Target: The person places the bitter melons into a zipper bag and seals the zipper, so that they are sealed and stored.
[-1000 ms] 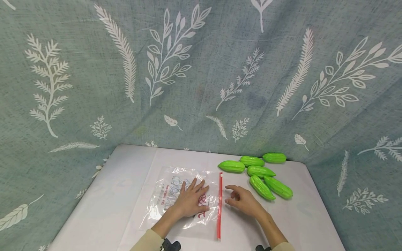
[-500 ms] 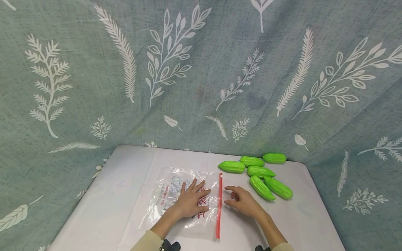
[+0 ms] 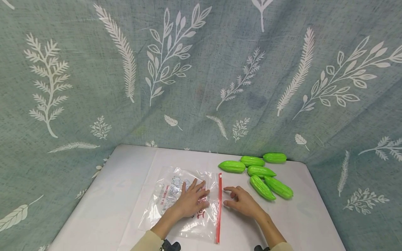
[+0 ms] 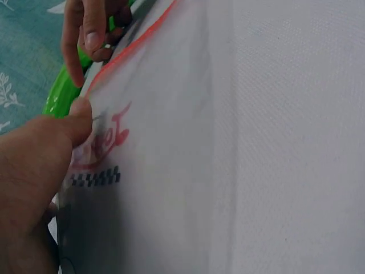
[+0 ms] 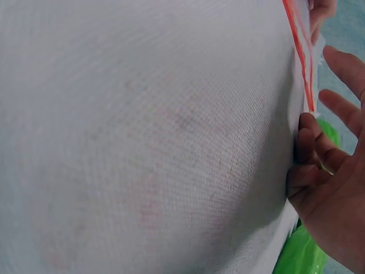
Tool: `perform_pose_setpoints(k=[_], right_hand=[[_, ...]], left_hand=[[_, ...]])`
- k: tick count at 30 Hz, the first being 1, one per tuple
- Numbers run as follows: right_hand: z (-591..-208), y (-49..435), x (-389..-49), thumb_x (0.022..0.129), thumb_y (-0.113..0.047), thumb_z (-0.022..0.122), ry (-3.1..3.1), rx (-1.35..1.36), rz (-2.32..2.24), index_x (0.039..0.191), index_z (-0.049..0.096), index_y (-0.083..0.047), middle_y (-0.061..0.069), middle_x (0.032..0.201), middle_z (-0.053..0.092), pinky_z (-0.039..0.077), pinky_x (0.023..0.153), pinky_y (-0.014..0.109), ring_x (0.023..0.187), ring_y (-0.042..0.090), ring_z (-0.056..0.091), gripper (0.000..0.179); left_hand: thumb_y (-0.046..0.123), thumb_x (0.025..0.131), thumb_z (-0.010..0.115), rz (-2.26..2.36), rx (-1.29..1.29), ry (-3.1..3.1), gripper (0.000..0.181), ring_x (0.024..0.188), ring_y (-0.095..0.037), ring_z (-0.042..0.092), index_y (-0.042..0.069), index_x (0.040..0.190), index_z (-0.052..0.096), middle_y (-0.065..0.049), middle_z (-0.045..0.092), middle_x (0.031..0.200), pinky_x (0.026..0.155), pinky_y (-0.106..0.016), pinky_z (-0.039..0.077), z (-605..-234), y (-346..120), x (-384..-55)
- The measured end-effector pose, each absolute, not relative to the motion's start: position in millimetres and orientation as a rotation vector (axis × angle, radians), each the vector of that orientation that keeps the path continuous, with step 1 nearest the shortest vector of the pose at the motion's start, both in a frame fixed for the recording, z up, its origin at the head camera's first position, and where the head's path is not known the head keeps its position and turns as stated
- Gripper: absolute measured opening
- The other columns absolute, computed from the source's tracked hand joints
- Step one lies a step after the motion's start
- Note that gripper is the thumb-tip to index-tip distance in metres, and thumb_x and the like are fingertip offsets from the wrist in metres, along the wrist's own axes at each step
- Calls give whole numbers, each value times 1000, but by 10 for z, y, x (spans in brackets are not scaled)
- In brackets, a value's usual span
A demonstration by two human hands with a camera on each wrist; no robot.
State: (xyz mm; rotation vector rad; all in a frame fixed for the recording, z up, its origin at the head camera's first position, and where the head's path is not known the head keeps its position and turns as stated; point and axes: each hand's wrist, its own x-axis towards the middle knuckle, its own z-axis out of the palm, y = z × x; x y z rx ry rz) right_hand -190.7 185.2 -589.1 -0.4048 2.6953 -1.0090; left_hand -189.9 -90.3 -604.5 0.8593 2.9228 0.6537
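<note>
A clear plastic zip bag (image 3: 157,202) with red and blue print lies flat on the white table. Its red zip strip (image 3: 218,209) runs along the right side, and a small white slider (image 3: 221,175) shows at the far end. My left hand (image 3: 189,203) rests on the printed part with fingers spread. Just right of the strip is my right hand (image 3: 243,202), index finger and thumb pointing at it, nothing between them. In the right wrist view, the right hand's other fingers (image 5: 306,142) are bent down at the tabletop.
Several bright green, ridged, cucumber-like vegetables (image 3: 261,187) lie in a loose group at the back right of the table (image 3: 103,209). Behind and beside the table hangs a grey-green leaf-patterned cloth (image 3: 194,87).
My right hand has edged slightly left, closer to the red strip. The strip and the bag's open side have shifted a little left. My left hand has stayed in place.
</note>
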Motion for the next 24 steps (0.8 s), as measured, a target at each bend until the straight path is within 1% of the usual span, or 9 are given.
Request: perform_pose_setpoints(k=[2, 6, 11, 17, 24], right_hand=[[-5891, 1844, -1908, 87, -45, 76, 2696, -400, -1004, 136, 61, -24, 0, 101, 56, 46, 70, 30, 84, 14, 51, 56], [-5884, 1832, -1908, 86, -48, 76, 2688, -365, -988, 136, 61, -25, -1, 102, 56, 47, 72, 31, 85, 14, 51, 57], [-5862, 1829, -1903, 86, -48, 76, 2687, -354, -972, 137, 61, -25, -1, 101, 56, 46, 71, 32, 85, 15, 51, 58], [-5851, 1819, -1886, 86, -49, 75, 2693, -370, -953, 136, 61, -27, -1, 101, 56, 45, 69, 31, 83, 14, 51, 56], [-5850, 1826, -1874, 86, -44, 77, 2718, -473, -958, 133, 65, -25, -1, 96, 55, 43, 66, 31, 80, 14, 49, 51]], left_hand=[[45, 98, 61, 658, 851, 2932, 44, 150, -46, 21, 22, 136, 63, -11, 36, 161, 112, -80, 9, -6041, -897, -1893], [40, 100, 59, 606, 832, 2964, 38, 150, -43, 22, 24, 134, 63, -10, 36, 161, 113, -79, 11, -6046, -883, -1886], [39, 102, 56, 578, 824, 2982, 38, 151, -42, 22, 24, 136, 62, -9, 36, 161, 114, -78, 12, -6066, -872, -1886], [36, 102, 57, 571, 830, 2988, 37, 151, -42, 23, 24, 137, 60, -9, 36, 161, 113, -78, 13, -6066, -867, -1889], [32, 102, 57, 607, 799, 2980, 35, 151, -41, 22, 25, 136, 60, -8, 36, 161, 114, -78, 11, -6072, -853, -1882]])
